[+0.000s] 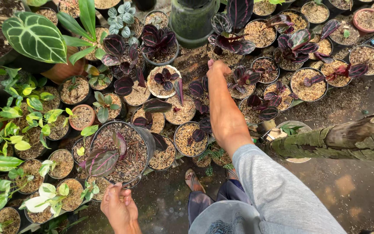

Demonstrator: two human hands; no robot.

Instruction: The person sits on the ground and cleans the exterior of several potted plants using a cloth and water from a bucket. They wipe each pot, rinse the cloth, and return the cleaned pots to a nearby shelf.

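My left hand [118, 203] grips the near rim of a black pot [146, 134] filled with brown husk. A dark purple, pink-striped leaf plant [102, 160] grows in it, and the pot is tilted and raised above its neighbours. My right hand [216, 68] reaches far forward, fingers curled down among the small pots of dark purple plants [244, 77]. What its fingers touch is hidden behind the hand. A grey sleeve [273, 186] covers my upper right arm.
Several small pots of husk stand packed together on the ground. Green leafy plants [18, 112] fill the left side. A mossy trunk [347, 138] crosses at right. A dark green container [192, 19] stands at the back. My sandalled foot [193, 181] rests on wet ground.
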